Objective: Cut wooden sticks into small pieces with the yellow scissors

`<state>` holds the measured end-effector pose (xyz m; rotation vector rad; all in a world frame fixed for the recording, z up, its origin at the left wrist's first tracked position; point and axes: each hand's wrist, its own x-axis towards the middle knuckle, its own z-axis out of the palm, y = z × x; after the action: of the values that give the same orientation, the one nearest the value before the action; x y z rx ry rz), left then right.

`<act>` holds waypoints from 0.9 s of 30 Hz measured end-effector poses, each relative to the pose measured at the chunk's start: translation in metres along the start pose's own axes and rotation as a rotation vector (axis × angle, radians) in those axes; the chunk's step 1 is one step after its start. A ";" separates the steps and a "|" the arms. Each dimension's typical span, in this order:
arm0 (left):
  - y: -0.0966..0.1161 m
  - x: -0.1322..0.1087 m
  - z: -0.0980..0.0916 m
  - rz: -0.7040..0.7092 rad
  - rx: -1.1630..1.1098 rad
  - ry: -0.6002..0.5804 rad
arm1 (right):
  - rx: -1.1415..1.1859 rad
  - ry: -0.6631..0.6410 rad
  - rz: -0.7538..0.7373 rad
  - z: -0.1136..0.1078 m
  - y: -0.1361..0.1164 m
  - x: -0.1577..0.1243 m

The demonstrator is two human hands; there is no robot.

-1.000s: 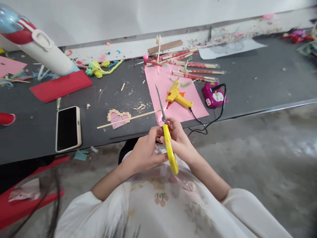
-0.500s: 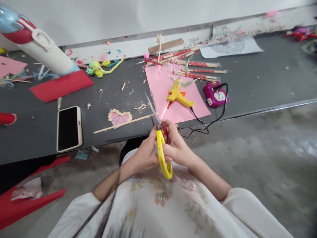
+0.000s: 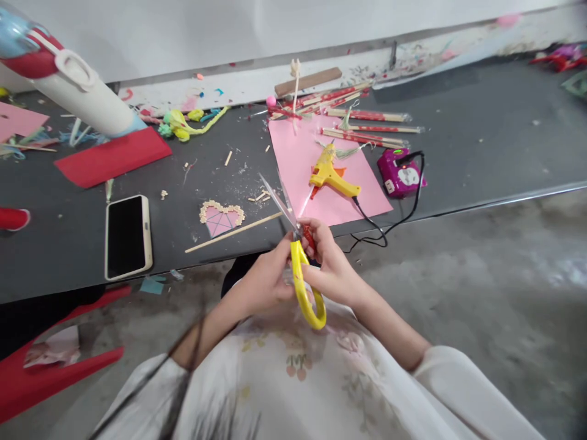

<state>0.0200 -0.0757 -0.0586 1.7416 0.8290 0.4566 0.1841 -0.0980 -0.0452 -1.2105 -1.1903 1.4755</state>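
Note:
Yellow-handled scissors (image 3: 298,263) point away from me over the table's front edge, their blades parted. My right hand (image 3: 332,269) is closed round the handle, its thumb at the yellow loop. Something red (image 3: 309,239) shows among its fingers; I cannot make out what it is. My left hand (image 3: 263,278) is closed beside the pivot, its fingertips against the scissors and their hold hidden. A thin wooden stick (image 3: 233,232) runs from the left up to the blades. Just behind it lies a pink heart (image 3: 222,219) edged with small wooden bits and crossed by drawn lines.
A yellow glue gun (image 3: 332,174) rests on pink paper (image 3: 293,143), its cord running to a purple power box (image 3: 401,173). Wrapped sticks (image 3: 367,116) lie behind. A phone (image 3: 128,238), a red envelope (image 3: 114,157) and a bottle (image 3: 87,98) are at left.
The stick has shifted right at its left end. The scissors' handle has swung slightly right, and my left hand's fingers have drawn back from the loop. The white sheet at the back has lifted.

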 end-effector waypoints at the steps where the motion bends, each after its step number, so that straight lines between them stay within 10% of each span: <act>1: 0.005 -0.002 -0.006 0.022 0.081 0.026 | -0.005 -0.003 -0.019 -0.002 0.001 0.001; 6: 0.023 -0.004 -0.029 0.310 0.740 0.599 | 0.089 -0.034 -0.036 -0.010 0.005 0.002; 12: 0.015 0.011 -0.032 0.089 1.010 0.418 | 0.154 -0.101 0.054 -0.016 0.012 0.000; 27: 0.032 0.032 -0.055 0.005 0.866 0.412 | 0.240 -0.185 0.199 -0.029 -0.017 0.029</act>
<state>0.0147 -0.0208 -0.0141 2.4780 1.4616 0.5062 0.2095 -0.0630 -0.0353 -1.0703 -0.9970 1.8549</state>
